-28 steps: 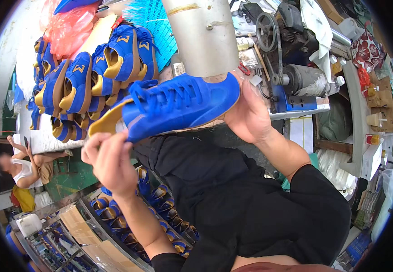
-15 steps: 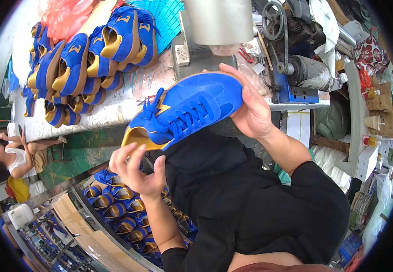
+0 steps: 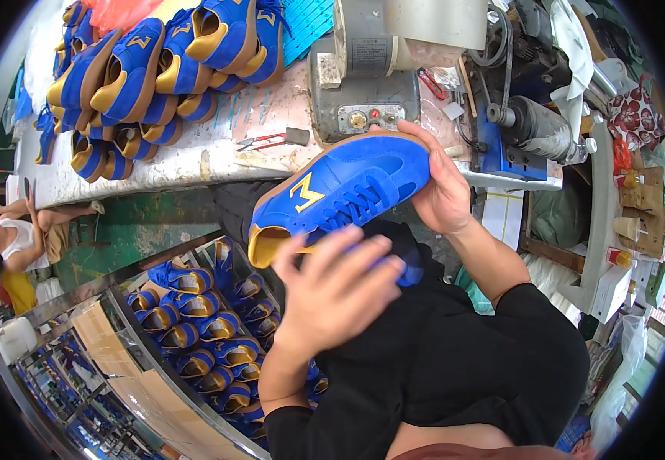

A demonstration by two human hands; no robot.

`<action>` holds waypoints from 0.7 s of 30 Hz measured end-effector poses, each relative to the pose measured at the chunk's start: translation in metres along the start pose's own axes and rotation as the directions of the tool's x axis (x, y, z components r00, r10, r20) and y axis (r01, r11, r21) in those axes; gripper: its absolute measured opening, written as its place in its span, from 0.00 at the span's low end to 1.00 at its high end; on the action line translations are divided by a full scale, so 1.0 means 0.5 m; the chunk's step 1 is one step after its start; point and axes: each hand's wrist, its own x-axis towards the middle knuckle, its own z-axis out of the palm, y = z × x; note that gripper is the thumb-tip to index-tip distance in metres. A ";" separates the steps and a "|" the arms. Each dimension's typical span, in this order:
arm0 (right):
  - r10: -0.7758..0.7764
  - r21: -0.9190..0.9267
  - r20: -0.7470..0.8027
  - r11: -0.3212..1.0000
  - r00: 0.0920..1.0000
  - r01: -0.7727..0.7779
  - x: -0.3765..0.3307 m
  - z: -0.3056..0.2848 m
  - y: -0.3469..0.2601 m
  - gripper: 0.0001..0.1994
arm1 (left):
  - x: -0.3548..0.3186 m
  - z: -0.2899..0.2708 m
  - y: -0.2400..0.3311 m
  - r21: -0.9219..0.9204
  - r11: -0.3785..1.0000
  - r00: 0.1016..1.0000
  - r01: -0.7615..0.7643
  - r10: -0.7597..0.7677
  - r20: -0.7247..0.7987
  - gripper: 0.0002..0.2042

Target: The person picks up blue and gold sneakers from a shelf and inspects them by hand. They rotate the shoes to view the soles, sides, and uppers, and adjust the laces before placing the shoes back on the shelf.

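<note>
The right grip [image 3: 446, 188] holds a blue lace-up sneaker [image 3: 355, 169] by its toe end, one digit lying along the edge of the toe and the other fingers lost behind the shoe. The sneaker is tilted, its upper facing the head camera and its yellow heel pointing away from this grip, toward the lower left; it is held over the near edge of the desk [image 3: 171, 169]. A yellow zigzag emblem [image 3: 306, 190] shows on its side.

The left grip [image 3: 340, 287], fingers loosely spread, is in front of the sneaker's heel half and covers part of the collar and the lower laces. Motion blurs it, so whether it touches or pinches anything cannot be told; a smeared blue patch beyond its fingertips is equally unclear.

Near the desk's near edge lie red-handled snips [image 3: 273, 140]. Behind the toe stands a grey machine [image 3: 363, 96], its upper part cut off by the view and its lower front partly hidden by the sneaker. Matching sneakers [image 3: 129, 77] are piled toward the desk's left end, the uppermost cropped. Below the near edge, a rack [image 3: 137, 322] holds many more, some covered by the left forearm.
</note>
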 end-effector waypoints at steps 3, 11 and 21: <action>-0.002 0.064 -0.014 0.998 1.000 0.003 0.006 -0.005 -0.005 0.33 | -0.030 -0.027 0.040 0.015 0.998 0.988 -0.069 0.066 0.139 0.24; -0.031 0.242 -0.036 0.970 0.999 0.039 0.014 -0.018 -0.006 0.32 | -0.125 -0.019 -0.107 -0.655 0.705 0.712 0.270 -0.605 -0.357 0.49; -0.110 0.279 -0.167 0.948 0.980 0.154 0.005 -0.071 -0.009 0.33 | -0.100 0.030 -0.142 -0.928 0.371 0.756 0.037 -0.617 -0.217 0.52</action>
